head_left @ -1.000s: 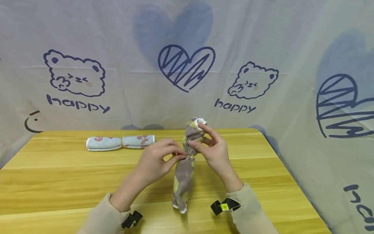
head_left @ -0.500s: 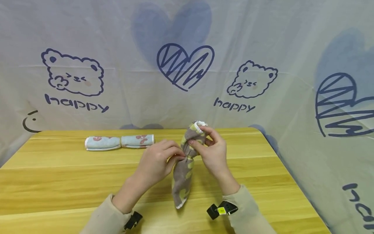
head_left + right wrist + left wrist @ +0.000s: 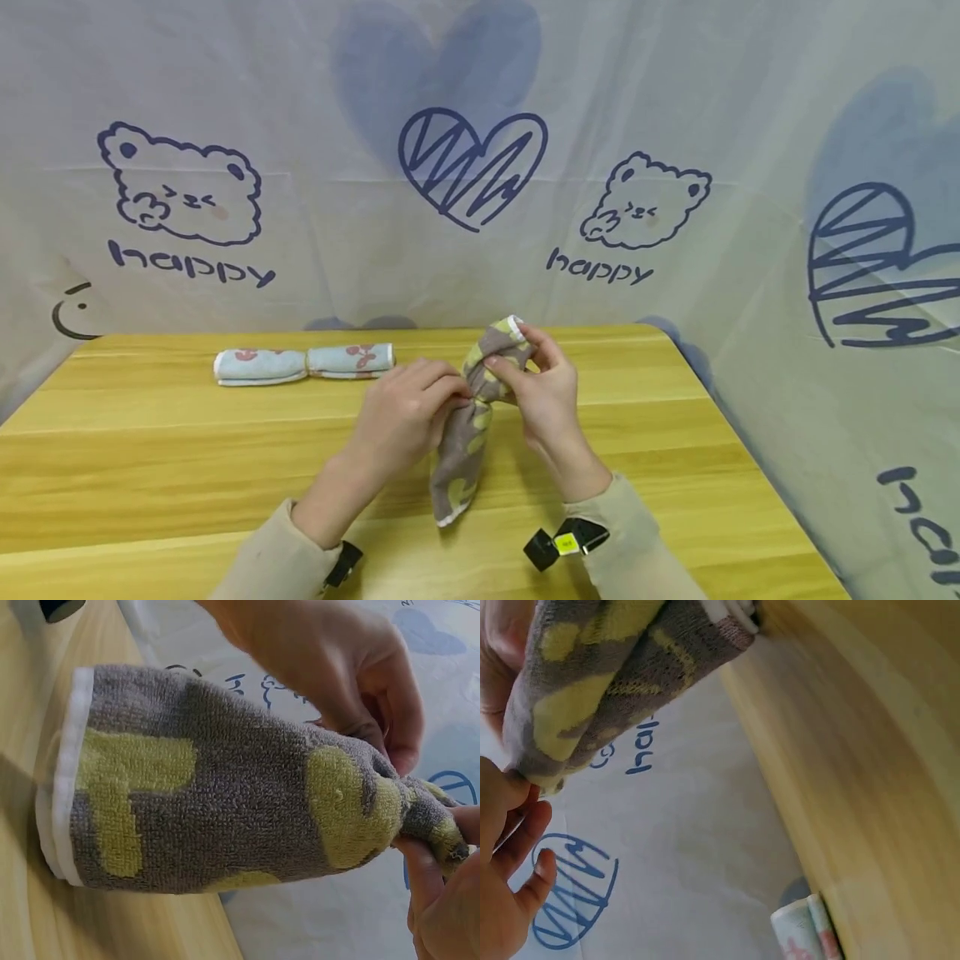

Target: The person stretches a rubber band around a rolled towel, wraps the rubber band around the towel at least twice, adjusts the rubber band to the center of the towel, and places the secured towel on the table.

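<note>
A rolled grey-and-yellow towel (image 3: 460,467) with white edges is held up at a slant over the table, drawn in narrow at its middle. My left hand (image 3: 405,408) pinches it at that narrow waist with thumb and fingertips. Higher up, my right hand (image 3: 549,390) grips the upper half, thumb on the near side, fingers behind. In the right wrist view the towel's lower half (image 3: 217,780) flares out toward its white hem, and my left hand (image 3: 352,682) meets the waist from above. Whatever cinches the waist is mostly hidden by fingers and folds.
A light blue rolled towel (image 3: 262,367) with red patterns, tied at its middle by a thin band (image 3: 307,362), lies at the back left of the wooden table (image 3: 150,475). Behind the table's far edge hangs a pale printed curtain (image 3: 337,250).
The grey towel's lower end has swung left and slightly up, and its upper end has dipped, showing more yellow. Both hands keep hold near the waist. The blue towel lies still.
</note>
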`<act>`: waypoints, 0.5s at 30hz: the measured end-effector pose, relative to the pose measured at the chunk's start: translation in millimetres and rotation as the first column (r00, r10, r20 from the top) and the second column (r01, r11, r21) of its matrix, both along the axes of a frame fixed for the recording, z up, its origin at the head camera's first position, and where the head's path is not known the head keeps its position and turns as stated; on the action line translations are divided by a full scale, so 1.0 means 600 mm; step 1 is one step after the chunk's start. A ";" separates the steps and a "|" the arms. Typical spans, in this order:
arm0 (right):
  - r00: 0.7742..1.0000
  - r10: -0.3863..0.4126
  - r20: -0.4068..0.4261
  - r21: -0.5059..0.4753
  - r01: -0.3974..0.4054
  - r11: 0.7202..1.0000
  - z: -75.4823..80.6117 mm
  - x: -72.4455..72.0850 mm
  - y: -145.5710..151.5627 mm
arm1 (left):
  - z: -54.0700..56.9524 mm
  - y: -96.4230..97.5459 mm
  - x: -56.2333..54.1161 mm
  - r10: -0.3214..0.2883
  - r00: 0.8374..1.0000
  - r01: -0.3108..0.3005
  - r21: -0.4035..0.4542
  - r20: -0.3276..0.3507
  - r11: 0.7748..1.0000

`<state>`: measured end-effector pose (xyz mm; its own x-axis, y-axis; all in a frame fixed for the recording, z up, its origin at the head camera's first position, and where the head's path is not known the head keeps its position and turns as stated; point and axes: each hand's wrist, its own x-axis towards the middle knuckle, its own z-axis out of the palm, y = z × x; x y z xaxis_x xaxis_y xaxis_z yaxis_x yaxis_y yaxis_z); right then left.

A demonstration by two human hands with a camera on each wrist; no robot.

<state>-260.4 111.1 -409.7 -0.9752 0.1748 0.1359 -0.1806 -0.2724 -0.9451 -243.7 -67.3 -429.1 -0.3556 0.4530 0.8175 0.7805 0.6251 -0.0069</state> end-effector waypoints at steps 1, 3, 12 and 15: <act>1.000 -0.002 0.003 -0.005 0.002 1.000 0.000 0.000 -0.001 | -0.001 0.001 0.000 0.007 1.000 -0.007 -0.020 0.015 1.000; 1.000 -0.004 -0.002 -0.015 0.004 1.000 -0.001 -0.001 -0.003 | -0.003 0.004 0.000 0.015 0.998 -0.012 -0.062 0.061 0.998; 0.999 -0.036 -0.005 0.029 0.036 0.999 -0.025 -0.022 0.009 | 0.000 0.019 0.018 0.044 0.969 0.021 -0.259 0.243 0.966; 0.999 -0.051 0.017 0.018 0.051 0.999 -0.026 -0.030 0.016 | 0.001 0.024 0.022 0.040 0.954 0.041 -0.263 0.297 0.964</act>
<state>-278.3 120.6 -425.0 -0.9674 0.2218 0.1222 -0.1770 -0.2468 -0.9528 -230.3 -52.8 -428.4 -0.5634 0.6375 0.5255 0.7723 0.6323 0.0609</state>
